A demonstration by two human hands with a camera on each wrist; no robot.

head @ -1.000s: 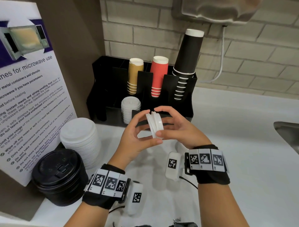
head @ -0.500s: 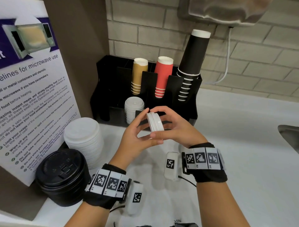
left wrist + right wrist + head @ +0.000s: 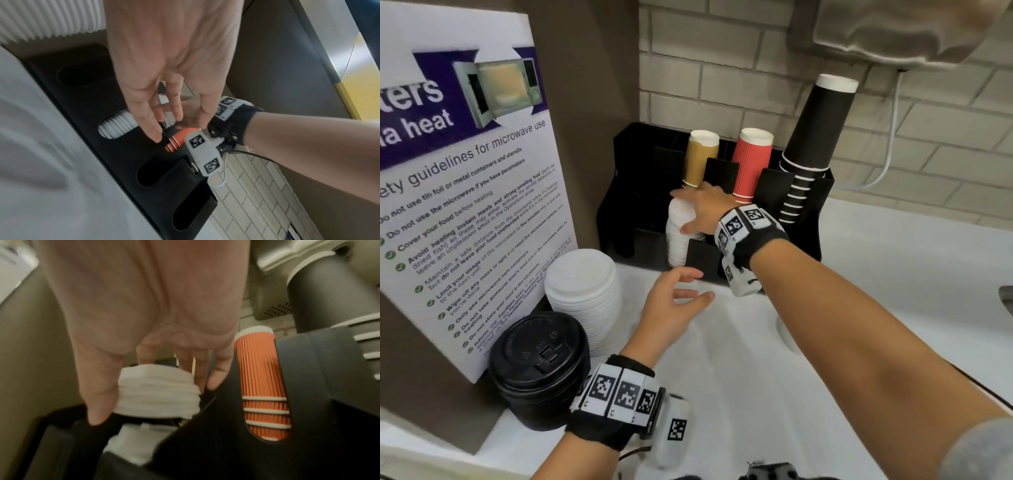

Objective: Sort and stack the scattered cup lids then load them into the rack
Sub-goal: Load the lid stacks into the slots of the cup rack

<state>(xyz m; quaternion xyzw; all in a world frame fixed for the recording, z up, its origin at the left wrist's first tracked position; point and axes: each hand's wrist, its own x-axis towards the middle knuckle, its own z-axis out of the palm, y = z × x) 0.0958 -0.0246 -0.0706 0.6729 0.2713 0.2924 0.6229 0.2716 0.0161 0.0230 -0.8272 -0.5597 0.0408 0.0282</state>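
My right hand grips a short stack of small white lids between thumb and fingers. It holds them just above the small white lids that stand in a front slot of the black rack. In the right wrist view a dark gap shows between the held stack and the racked lids. My left hand hovers open and empty over the white counter, in front of the rack. On the counter's left stand a tall stack of large white lids and a stack of black lids.
The rack's back slots hold upturned tan cups, red cups and tall black cups. A microwave guideline sign leans at the left. A wall dispenser hangs above. A sink edge shows at far right.
Both hands held the small lids upright between them; now my right hand alone has carried them forward over the rack slot, and my left hand has let go and dropped back.
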